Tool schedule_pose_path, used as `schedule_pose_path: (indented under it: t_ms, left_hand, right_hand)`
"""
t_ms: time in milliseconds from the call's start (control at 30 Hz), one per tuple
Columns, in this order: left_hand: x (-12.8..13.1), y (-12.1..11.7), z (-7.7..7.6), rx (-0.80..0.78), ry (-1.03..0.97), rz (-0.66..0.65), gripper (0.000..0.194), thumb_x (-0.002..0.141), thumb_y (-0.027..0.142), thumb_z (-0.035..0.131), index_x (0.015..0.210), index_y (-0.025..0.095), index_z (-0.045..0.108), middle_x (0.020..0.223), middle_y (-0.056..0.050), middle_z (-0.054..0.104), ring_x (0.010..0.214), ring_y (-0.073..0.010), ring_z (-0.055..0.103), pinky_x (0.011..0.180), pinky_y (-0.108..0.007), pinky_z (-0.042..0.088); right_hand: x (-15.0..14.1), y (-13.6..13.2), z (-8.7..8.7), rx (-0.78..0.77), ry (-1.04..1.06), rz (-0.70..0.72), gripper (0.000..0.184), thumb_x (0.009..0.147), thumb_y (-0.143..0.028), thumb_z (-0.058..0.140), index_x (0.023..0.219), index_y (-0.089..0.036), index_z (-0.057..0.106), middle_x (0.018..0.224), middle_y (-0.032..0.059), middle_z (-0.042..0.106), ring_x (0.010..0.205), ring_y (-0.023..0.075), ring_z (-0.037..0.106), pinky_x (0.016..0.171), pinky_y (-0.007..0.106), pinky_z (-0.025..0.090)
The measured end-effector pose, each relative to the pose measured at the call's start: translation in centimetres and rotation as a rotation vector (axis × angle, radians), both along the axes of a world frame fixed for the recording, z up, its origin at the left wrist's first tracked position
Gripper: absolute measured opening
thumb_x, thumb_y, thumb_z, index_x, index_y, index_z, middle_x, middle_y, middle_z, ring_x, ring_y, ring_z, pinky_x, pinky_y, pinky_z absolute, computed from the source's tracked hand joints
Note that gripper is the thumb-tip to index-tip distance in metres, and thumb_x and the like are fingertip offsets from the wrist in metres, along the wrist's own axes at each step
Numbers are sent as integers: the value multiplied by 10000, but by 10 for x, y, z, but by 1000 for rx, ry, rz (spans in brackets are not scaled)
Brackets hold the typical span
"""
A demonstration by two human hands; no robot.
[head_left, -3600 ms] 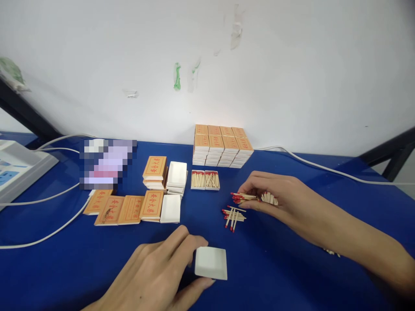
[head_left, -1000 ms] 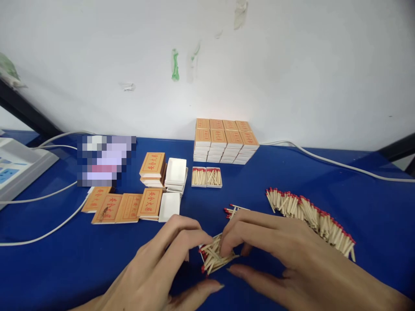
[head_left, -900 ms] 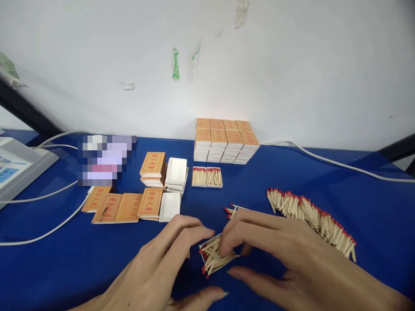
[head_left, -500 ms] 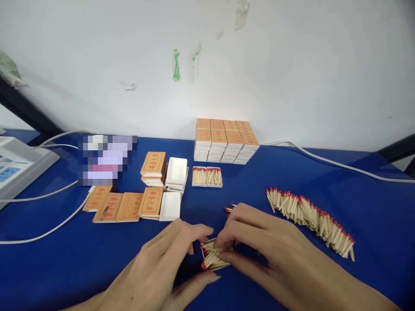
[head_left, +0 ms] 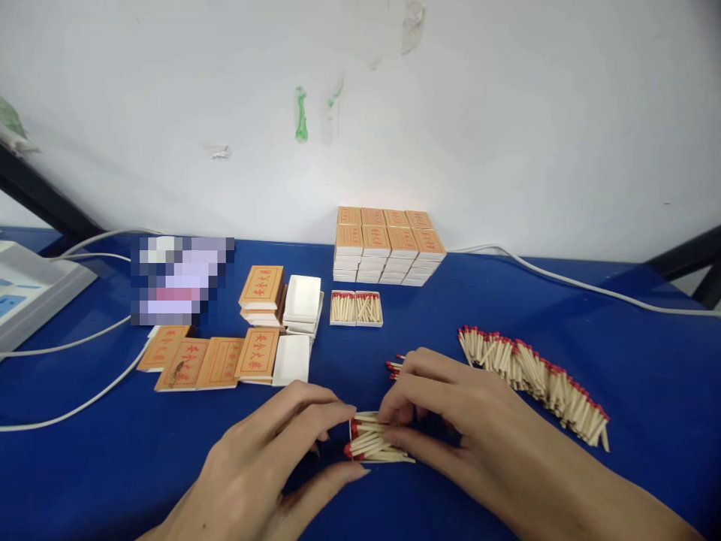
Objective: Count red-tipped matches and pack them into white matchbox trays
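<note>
In front of me, a small white matchbox tray (head_left: 350, 436) lies on the blue table, filled with red-tipped matches (head_left: 369, 443) whose heads point left. My left hand (head_left: 270, 458) spans the tray's left end, with index finger and thumb at its two corners. Over the tray's right part, my right hand (head_left: 451, 421) has thumb and index finger closed on the matches. A few loose matches (head_left: 394, 368) stick out behind the right hand's knuckles; their other ends are hidden. To the right stretches a long pile of matches (head_left: 532, 379).
Stacked matchboxes (head_left: 388, 244) stand against the wall, with two filled trays (head_left: 356, 309) before them. Left are orange matchbox sleeves (head_left: 262, 285), more sleeves lying flat (head_left: 217, 363) and white empty trays (head_left: 303, 297). White cables (head_left: 121, 368) and a pale plastic box (head_left: 39, 293) lie farther left.
My left hand's fingers have drawn slightly left, showing more of the tray and matches. The right hand stays at the tray's right part. The whole view has shifted slightly.
</note>
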State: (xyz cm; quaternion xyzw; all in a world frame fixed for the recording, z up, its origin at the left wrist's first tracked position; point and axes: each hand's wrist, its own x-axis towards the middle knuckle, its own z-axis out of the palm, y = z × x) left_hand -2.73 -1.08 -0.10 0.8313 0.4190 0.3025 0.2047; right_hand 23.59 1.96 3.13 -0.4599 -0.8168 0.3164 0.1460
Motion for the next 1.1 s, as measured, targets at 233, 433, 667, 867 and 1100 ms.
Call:
schedule_pose_path:
  t_ms: [233, 433, 667, 867, 1100]
  left_hand:
    - [-1, 5, 1, -75, -45, -103, 315, 1142, 296, 640, 1454, 261, 668, 1066, 8, 731, 868, -88, 765, 818, -113, 610]
    - [1, 7, 2, -178, -91, -110, 335, 1098, 214, 702, 1410, 339, 696, 1023, 49, 724, 827, -77, 745, 761, -130, 582]
    - [1, 10, -2, -219, -128, -114, 345, 1065, 183, 750, 1351, 374, 721, 963, 83, 737, 777, -67, 736, 711, -135, 557]
    - [2, 9, 0, -177, -161, -96, 110, 1058, 195, 758, 1120, 281, 730, 878, 78, 721, 682, -70, 690, 616, -154, 516]
    - [5, 8, 4, -119, -136, -153, 84, 1102, 185, 688, 1083, 242, 746, 924, 29, 681, 755, -87, 702, 697, -177, 552]
  right_hand:
    - [13, -6, 3, -152, -35, -18, 241, 1044, -379, 761, 1271, -350, 685, 1007, -46, 722, 854, 146, 685, 714, 266, 536]
    - [14, -7, 0, -185, 5, 30, 373, 1013, -191, 755, 1325, -355, 634, 1011, -56, 721, 857, 149, 692, 717, 262, 535]
    - [9, -6, -11, -211, 106, 56, 331, 1001, -214, 780, 1284, -350, 676, 934, -56, 717, 795, 143, 686, 675, 238, 524]
    - [4, 0, -9, -362, 74, 7, 302, 949, -385, 859, 1216, -336, 726, 899, -34, 721, 802, 170, 665, 658, 251, 494]
    - [-2, -2, -9, -459, 111, -43, 344, 911, -445, 891, 1207, -351, 743, 899, -34, 723, 854, 192, 666, 686, 273, 496]
